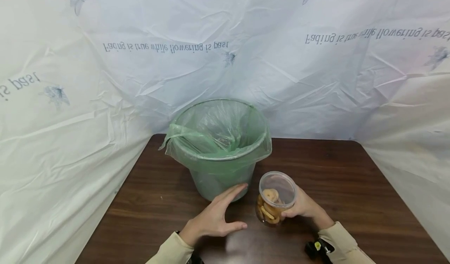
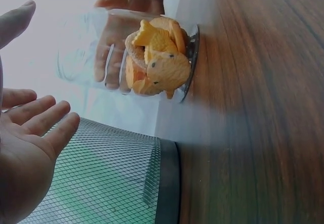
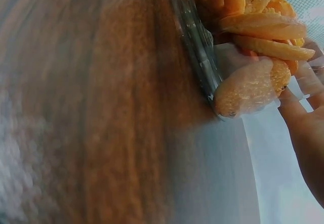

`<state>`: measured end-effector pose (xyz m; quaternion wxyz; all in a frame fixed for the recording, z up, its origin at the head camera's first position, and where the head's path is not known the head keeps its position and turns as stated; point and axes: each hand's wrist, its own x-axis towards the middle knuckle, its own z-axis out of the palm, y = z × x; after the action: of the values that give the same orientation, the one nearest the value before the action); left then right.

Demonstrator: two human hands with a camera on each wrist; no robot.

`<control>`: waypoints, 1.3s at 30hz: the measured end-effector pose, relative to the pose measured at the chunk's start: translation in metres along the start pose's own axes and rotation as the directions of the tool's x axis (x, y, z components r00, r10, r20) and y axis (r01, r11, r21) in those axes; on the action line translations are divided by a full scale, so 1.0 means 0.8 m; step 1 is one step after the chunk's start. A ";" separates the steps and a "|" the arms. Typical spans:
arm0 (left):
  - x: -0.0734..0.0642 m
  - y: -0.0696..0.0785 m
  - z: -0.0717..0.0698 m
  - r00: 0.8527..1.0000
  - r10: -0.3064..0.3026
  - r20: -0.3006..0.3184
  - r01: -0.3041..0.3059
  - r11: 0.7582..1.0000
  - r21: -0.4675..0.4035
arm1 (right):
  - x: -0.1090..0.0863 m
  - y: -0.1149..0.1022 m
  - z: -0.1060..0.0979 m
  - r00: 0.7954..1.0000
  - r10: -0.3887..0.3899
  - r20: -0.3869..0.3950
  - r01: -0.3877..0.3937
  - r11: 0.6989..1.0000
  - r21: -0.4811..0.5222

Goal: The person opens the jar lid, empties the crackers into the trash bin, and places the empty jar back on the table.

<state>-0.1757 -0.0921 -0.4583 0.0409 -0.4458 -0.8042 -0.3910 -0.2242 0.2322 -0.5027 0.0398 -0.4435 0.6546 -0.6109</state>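
A clear plastic jar of golden biscuits is at the right front of the bin, low over the tabletop or on it; I cannot tell which. My right hand grips its right side, thumb in front. In the left wrist view the biscuits lie in the jar's bottom part, some shaped like animals. The upper part of the jar holds nothing. To the jar's left, my left hand is held with fingers extended and thumb apart, touching nothing I can see. The right wrist view shows the jar's dark base up close.
A mesh bin lined with a green translucent bag stands at the back middle of the dark wooden table. White printed sheeting hangs behind and along both sides.
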 end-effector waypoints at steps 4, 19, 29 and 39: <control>0.001 0.001 0.003 1.000 -0.008 0.010 0.008 1.000 -0.010 | -0.001 0.000 0.000 1.000 0.005 0.006 -0.005 1.000 -0.005; 0.008 0.002 0.013 1.000 -0.003 -0.013 0.003 1.000 -0.025 | -0.003 0.000 0.000 1.000 -0.005 0.011 0.005 0.999 -0.039; 0.019 0.003 0.016 1.000 0.012 -0.017 -0.013 0.997 -0.071 | -0.002 -0.004 -0.004 1.000 -0.016 0.004 0.017 0.998 -0.060; 0.029 0.006 0.019 1.000 -0.017 -0.018 0.016 0.999 -0.051 | -0.003 -0.002 -0.003 1.000 -0.021 0.012 0.022 0.996 -0.089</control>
<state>-0.1814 -0.0645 -0.4565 0.0336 -0.4363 -0.7972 -0.4158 -0.2231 0.2358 -0.5023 0.0171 -0.4552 0.6763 -0.5789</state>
